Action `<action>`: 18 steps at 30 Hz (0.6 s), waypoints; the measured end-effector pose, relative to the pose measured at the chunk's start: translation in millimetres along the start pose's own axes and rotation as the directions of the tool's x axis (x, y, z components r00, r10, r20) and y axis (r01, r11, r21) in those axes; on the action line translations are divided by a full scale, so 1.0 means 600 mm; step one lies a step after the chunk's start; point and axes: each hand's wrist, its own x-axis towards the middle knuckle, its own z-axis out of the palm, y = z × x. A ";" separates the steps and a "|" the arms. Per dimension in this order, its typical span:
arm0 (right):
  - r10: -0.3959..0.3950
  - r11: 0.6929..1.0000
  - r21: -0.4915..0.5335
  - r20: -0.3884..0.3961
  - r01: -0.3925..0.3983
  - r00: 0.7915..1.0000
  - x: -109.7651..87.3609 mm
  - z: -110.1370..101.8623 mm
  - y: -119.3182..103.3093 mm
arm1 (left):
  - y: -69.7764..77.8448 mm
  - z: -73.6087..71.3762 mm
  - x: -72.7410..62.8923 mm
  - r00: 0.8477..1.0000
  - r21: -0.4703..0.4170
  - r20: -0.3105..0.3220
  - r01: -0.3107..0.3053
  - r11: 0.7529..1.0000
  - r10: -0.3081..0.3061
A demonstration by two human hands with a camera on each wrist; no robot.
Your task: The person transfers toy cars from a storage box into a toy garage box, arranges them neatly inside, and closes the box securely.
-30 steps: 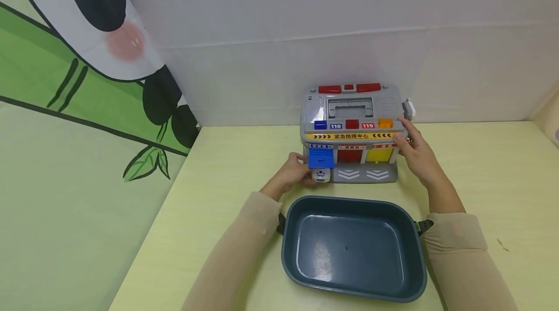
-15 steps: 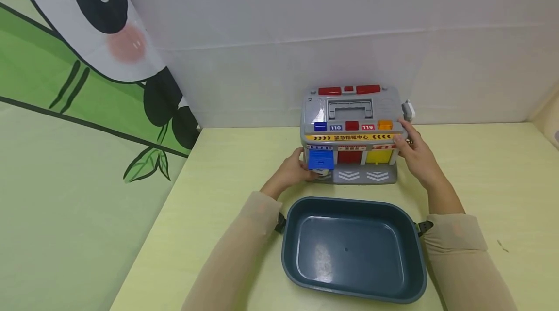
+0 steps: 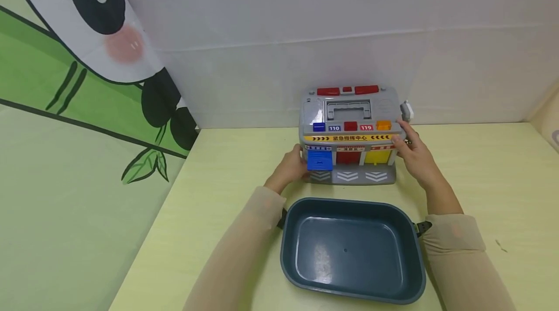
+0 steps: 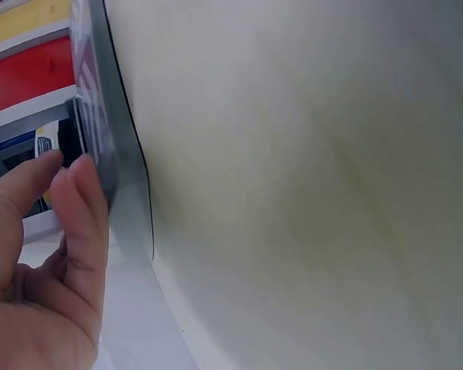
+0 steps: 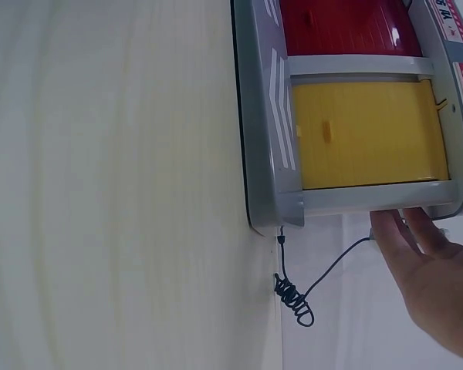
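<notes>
A grey toy garage (image 3: 379, 107) with a red door, a yellow door (image 3: 377, 157) and a raised blue door (image 3: 320, 160) stands at the back of the table. My left hand (image 3: 290, 169) is at its left front corner. In the left wrist view, the thumb and extended fingertips of my left hand (image 4: 62, 254) are at the open bay; a white and yellow toy car (image 4: 46, 139) shows inside, partly hidden behind the thumb. My right hand (image 3: 417, 158) grips the garage's right end, thumb at the roof's front edge, fingers (image 5: 390, 231) against the side wall.
A dark blue plastic basin (image 3: 349, 253) sits in front of the garage, between the forearms. A white fabric backdrop (image 3: 244, 83) rises right behind. A coiled black cord (image 5: 293, 299) with a white piece (image 3: 407, 110) hangs by the garage's right side.
The white toy car, in front of the blue-door bay a second ago, has gone inside under the raised door. My left hand reached toward it, then drew back slightly left. My right hand stays put.
</notes>
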 end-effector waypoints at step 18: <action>-0.003 1.000 -0.011 -0.001 0.003 1.000 -0.005 0.000 -0.006 | 0.000 -0.016 -0.007 0.989 -0.072 -0.137 -0.066 0.995 0.056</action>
